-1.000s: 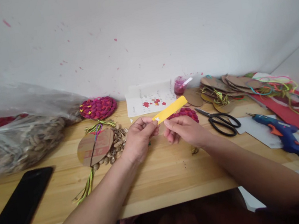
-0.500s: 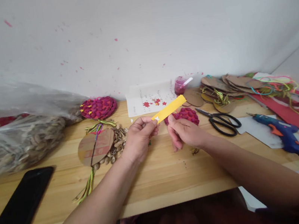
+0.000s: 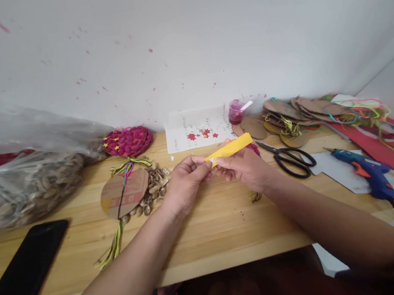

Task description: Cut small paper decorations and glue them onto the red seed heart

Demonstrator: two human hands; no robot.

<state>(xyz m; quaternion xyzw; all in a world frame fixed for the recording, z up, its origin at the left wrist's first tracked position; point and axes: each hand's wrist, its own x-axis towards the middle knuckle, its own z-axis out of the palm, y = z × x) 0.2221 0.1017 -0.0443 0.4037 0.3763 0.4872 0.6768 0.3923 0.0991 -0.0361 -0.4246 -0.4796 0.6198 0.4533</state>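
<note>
A folded strip of yellow paper (image 3: 232,147) is held above the table, tilted up to the right. My left hand (image 3: 189,181) pinches its lower left end, where a small white star shape (image 3: 212,160) shows. The thumb and fingers of my right hand (image 3: 247,167) close on the strip's lower edge, close to the left fingertips. Behind my right hand, a purple-red decorated piece (image 3: 254,148) is mostly hidden. Small red paper stars (image 3: 205,132) lie on a written white sheet (image 3: 177,143) beyond the hands.
Black scissors (image 3: 292,157) and a blue glue gun (image 3: 371,174) lie to the right. Cardboard pieces (image 3: 288,110) are stacked behind. On the left are a cardboard disc with shells (image 3: 125,191), a black phone (image 3: 27,279) and a plastic bag of shells (image 3: 31,188).
My right hand has moved left and now grips the yellow strip beside my left hand. The strip has shifted slightly right and down. The view has moved a little.
</note>
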